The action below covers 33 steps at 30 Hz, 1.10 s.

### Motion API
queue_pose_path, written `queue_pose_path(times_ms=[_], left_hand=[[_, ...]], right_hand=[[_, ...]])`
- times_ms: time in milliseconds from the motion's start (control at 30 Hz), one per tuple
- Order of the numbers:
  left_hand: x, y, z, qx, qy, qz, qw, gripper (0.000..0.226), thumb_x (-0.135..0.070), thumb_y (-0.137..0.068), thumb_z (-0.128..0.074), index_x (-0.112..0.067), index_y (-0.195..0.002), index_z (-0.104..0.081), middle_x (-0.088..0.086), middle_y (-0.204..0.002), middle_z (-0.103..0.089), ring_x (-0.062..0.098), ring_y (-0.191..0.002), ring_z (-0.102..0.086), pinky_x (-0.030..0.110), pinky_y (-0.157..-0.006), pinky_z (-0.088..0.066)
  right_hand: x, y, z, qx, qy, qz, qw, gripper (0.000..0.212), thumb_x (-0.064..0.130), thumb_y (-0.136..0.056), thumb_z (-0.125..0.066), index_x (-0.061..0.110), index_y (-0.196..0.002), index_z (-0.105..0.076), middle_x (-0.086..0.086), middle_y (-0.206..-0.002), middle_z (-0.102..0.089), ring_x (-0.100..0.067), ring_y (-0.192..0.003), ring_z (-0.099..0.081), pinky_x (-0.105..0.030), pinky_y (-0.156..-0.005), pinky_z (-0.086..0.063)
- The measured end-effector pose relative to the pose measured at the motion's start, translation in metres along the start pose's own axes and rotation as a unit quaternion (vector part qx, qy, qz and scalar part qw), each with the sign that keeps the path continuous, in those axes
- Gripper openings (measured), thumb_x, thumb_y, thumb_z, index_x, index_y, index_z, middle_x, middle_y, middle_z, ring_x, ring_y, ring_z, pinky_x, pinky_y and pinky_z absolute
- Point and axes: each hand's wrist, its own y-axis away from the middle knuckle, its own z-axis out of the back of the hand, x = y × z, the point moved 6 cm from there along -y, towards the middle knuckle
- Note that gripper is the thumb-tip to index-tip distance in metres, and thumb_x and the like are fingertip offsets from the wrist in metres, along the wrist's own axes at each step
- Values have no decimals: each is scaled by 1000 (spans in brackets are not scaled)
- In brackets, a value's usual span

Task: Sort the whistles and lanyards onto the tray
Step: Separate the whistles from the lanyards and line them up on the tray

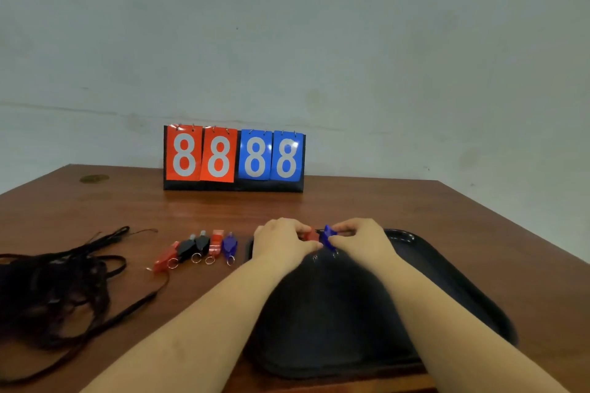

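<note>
A black tray (453, 281) lies on the right half of the wooden table. Over its far edge my left hand (284, 241) pinches a red whistle (311, 235), and my right hand (360, 238) pinches a blue whistle (329, 234) right beside it. Left of the tray, several whistles lie in a row on the table: a red one (166, 257), two black ones (194, 246), another red one (216, 242) and a blue one (230, 246), each with a metal ring. A tangle of black lanyards (60, 284) lies at the far left.
A flip scoreboard (234, 158) showing 8 8 in red and 8 8 in blue stands at the back of the table against the wall. The table's right edge (510, 226) runs diagonally past the tray.
</note>
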Motion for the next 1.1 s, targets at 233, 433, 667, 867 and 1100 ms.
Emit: queue_pose_path(times_ms=[233, 433, 667, 867, 1100], left_hand=[[6, -9, -11, -32, -124, -2, 992, 48, -62, -79, -58, -35, -118, -62, -4, -121, -61, 20, -115, -45, 33, -90, -32], [0, -7, -11, -31, -184, -22, 982, 44, -58, -85, -53, -30, -118, -62, -1, -118, -62, 22, -112, -43, 34, -90, -32], [2, -6, -6, -32, -129, -18, 991, 48, -57, -84, -55, -30, -123, -59, -4, -124, -59, 20, -115, -43, 33, -89, -31], [27, 7, 46, -58, -42, 10, 997, 41, -49, -86, -58, -31, -122, -60, -5, -130, -58, 20, -128, -41, 40, -104, -30], [121, 41, 117, -107, 43, 116, 987, 35, -41, -84, -64, -30, -117, -63, -2, -128, -61, 18, -121, -52, 47, -104, -41]], right_hand=[[-16, -4, -14, 17, -8, -12, 1000, 32, 21, -79, -69, 17, -111, -67, 1, -106, -69, -11, -91, -62, -23, -79, -45], [-19, -4, -16, 13, -10, -15, 1000, 32, 24, -80, -69, 18, -111, -66, 2, -106, -68, -11, -92, -61, -23, -79, -44], [-15, -1, -15, 8, 3, -7, 1000, 39, 30, -80, -69, 20, -117, -62, 3, -117, -64, -11, -102, -59, -25, -87, -45], [20, 14, -10, -7, 86, 43, 995, 35, 32, -82, -64, 22, -116, -61, 2, -119, -62, -15, -105, -57, -27, -86, -45], [89, 37, -59, 45, 40, 111, 992, 31, 29, -86, -62, 25, -116, -59, 7, -118, -60, -6, -99, -52, -22, -86, -43]])
